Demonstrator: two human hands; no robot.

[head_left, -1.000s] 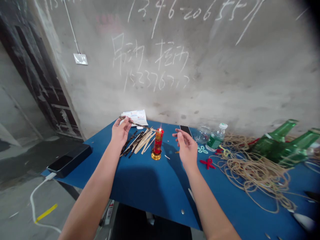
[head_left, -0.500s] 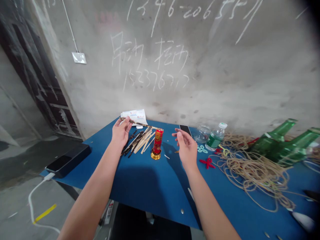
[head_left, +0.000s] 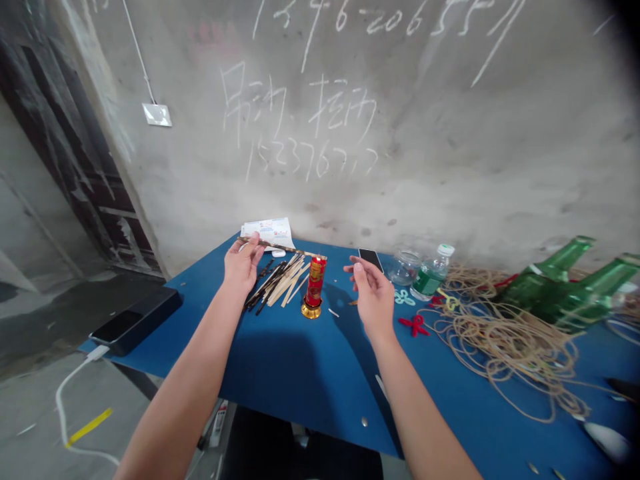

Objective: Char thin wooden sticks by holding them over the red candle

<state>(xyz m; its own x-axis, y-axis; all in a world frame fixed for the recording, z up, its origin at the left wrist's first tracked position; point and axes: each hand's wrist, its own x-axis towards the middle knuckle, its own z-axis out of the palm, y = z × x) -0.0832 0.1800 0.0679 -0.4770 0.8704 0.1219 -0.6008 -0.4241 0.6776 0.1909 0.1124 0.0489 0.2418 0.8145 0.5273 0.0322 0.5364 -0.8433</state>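
Observation:
My left hand (head_left: 243,267) is closed in a pinch on a thin wooden stick (head_left: 286,248), mottled dark along part of its length. The stick runs to the right, and its far end is at the top of a red candle (head_left: 316,283) with gold markings, upright in a gold base. I cannot make out a flame. Below the stick lies a pile of flat sticks (head_left: 283,283), some pale and some blackened. To the right of the candle, my right hand (head_left: 374,290) hovers with its fingers apart and nothing in them.
A black power bank (head_left: 137,321) with a white cable sits at the table's left edge. Behind my right hand are a phone (head_left: 371,259), a glass jar (head_left: 404,268) and a plastic bottle (head_left: 430,277). Tangled twine (head_left: 510,353) and green bottles (head_left: 575,293) crowd the right side.
Almost nothing differs; the view has shifted very slightly. Both hands and the stick keep their places by the candle.

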